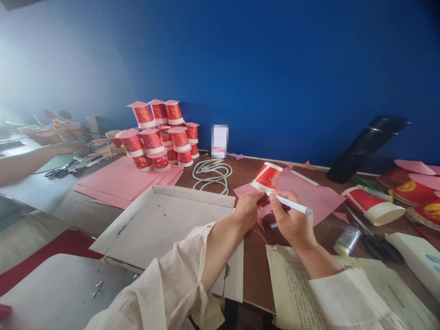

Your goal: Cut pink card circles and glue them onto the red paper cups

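A red and white paper cup stands upside down, slightly tilted, over pink paper. My left hand is closed at the cup's rim, with its fingertips partly hidden. My right hand grips a white pen just beside it. The pen's tip is hidden by my fingers at the near side of the cup, so whether it touches cannot be told. To the right, another red paper cup lies on its side.
Left stands a stack of red cups topped with pink pieces, on pink sheets. Nearby are a cardboard lid, a coiled cable, a black bottle, scissors, a small jar and printed pages. Another person's arm reaches in.
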Demonstrator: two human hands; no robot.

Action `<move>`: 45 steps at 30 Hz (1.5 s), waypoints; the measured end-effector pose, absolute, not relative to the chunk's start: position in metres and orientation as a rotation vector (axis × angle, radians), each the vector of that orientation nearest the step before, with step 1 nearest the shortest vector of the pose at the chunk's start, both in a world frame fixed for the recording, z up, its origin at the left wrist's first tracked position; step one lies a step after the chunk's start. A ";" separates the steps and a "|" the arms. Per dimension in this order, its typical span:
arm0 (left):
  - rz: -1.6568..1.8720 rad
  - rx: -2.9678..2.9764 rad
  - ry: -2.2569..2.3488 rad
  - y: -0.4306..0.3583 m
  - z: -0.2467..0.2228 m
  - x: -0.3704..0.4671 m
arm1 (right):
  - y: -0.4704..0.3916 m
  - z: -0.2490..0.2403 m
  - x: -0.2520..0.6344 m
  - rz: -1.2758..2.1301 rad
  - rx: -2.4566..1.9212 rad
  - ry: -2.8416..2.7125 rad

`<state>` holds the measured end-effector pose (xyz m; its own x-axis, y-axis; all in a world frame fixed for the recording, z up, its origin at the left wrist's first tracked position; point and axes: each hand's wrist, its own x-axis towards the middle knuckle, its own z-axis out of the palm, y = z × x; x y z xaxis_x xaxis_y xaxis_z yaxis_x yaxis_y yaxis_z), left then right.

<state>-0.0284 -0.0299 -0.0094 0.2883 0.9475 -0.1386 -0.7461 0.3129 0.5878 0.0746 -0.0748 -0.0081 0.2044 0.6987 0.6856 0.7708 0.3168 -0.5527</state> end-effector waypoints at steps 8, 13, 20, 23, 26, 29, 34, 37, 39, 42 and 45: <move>1.090 0.362 0.498 -0.031 -0.001 -0.033 | -0.077 -0.005 0.075 -0.137 -1.303 -1.507; 1.090 0.305 0.562 -0.030 0.001 -0.034 | -0.077 -0.001 0.079 -0.233 -1.282 -1.412; 1.081 0.352 0.592 -0.032 0.001 -0.032 | -0.076 -0.002 0.079 -0.248 -1.303 -1.429; 1.076 0.398 0.573 -0.032 -0.001 -0.032 | -0.076 -0.002 0.079 -0.229 -1.313 -1.450; 1.072 0.435 0.558 -0.031 -0.004 -0.031 | -0.077 -0.002 0.078 -0.218 -1.335 -1.461; 1.076 0.447 0.557 -0.030 -0.007 -0.030 | -0.077 -0.003 0.077 -0.209 -1.365 -1.455; 1.067 0.461 0.558 -0.029 -0.007 -0.030 | -0.076 -0.003 0.078 -0.206 -1.371 -1.460; 1.056 0.459 0.550 -0.030 -0.008 -0.030 | -0.076 -0.003 0.078 -0.211 -1.361 -1.461; 1.053 0.460 0.545 -0.030 -0.009 -0.030 | -0.075 -0.003 0.078 -0.220 -1.359 -1.457; 1.059 0.462 0.553 -0.030 -0.009 -0.029 | -0.075 -0.004 0.078 -0.235 -1.364 -1.455; 1.074 0.473 0.563 -0.030 -0.008 -0.029 | -0.074 -0.004 0.078 -0.238 -1.365 -1.463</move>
